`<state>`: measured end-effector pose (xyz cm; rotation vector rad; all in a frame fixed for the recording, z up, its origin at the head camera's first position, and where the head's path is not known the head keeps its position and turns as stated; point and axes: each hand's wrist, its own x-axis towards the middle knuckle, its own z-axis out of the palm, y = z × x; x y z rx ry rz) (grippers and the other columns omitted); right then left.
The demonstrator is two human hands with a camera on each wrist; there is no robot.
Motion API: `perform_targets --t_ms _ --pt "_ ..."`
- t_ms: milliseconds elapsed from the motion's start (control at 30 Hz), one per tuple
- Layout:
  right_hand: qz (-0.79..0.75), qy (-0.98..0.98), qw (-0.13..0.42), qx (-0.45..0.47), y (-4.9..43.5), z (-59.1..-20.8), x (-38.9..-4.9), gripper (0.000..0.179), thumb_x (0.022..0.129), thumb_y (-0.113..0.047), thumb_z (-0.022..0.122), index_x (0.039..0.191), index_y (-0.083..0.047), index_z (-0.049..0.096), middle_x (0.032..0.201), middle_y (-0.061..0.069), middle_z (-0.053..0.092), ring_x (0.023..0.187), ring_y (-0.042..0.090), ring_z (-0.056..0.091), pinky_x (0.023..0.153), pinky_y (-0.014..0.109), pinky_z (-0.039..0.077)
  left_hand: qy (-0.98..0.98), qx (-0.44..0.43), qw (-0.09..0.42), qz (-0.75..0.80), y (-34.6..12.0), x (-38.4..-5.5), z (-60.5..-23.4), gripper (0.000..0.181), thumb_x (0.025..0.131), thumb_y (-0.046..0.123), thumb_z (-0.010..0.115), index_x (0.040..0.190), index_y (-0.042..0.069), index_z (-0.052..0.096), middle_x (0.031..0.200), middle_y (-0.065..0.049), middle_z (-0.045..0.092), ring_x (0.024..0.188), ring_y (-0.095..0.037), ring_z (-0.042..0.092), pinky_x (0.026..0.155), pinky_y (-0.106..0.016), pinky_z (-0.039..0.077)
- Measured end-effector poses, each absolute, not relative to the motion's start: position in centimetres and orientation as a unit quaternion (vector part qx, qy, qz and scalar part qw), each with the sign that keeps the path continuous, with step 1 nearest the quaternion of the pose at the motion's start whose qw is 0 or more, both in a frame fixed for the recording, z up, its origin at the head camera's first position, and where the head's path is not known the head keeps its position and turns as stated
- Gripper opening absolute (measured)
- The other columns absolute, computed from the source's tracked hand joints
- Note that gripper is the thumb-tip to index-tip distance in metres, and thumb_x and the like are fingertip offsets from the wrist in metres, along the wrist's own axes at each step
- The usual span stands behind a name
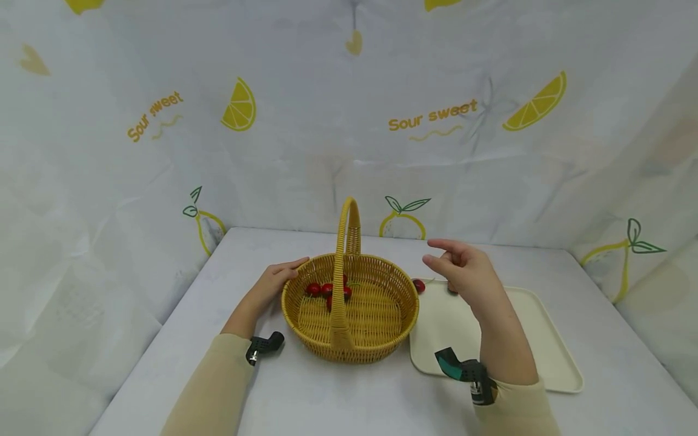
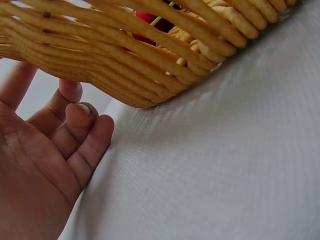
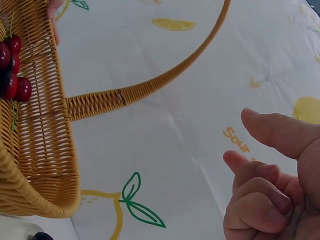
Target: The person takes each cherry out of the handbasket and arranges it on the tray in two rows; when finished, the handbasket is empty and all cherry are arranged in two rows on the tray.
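A yellow wicker basket (image 1: 376,348) with a tall arched handle (image 1: 339,290) stands on the table. Several dark red cherries (image 1: 327,289) lie together in its left part, some with green stems. At the basket's left rim, my left hand (image 1: 272,283) holds on with thumb and forefinger; its other fingers (image 2: 82,116) bend loosely below, by the tablecloth. My right hand (image 1: 463,266) hovers right of the basket, over the tray's far left part. Its thumb and forefinger are apart, the other fingers are bent, and nothing is between them.
A cream tray (image 1: 447,339) lies right of the basket, partly under my right forearm. One cherry (image 1: 418,286) is at its far left corner, and a dark round thing (image 1: 452,289) shows beside my right hand. Behind the table hangs a lemon-print cloth (image 1: 305,157).
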<state>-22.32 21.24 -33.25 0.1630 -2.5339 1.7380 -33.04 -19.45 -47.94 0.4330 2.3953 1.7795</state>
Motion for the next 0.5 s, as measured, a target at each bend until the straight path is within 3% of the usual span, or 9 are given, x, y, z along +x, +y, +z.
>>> perform_targets --t_ms 133,500 --pt "0.561 -0.825 0.018 0.066 20.1 -33.6 -22.3 0.054 0.095 -0.029 0.074 0.142 -0.006 0.058 0.078 0.001 0.05 0.055 0.009 0.035 0.049 0.024 0.032 0.793 0.14 0.064 0.589 -19.4 -33.0 -48.0 0.049 0.098 0.018 0.051 0.146 0.018 0.06 0.151 0.001 0.053 0.148 -0.027 0.037 0.122 -0.052 0.021" --pt "0.55 -0.83 -0.037 0.087 15.3 -35.3 -23.4 0.046 0.094 -0.027 0.076 0.135 -0.008 0.066 0.072 0.002 0.045 0.063 0.015 0.038 0.055 0.027 0.036 0.787 0.152 0.062 0.595 -19.5 -33.0 -48.0 0.049 0.098 0.018 0.052 0.147 0.018 0.059 0.152 -0.002 0.052 0.149 -0.029 0.034 0.123 -0.055 0.017"
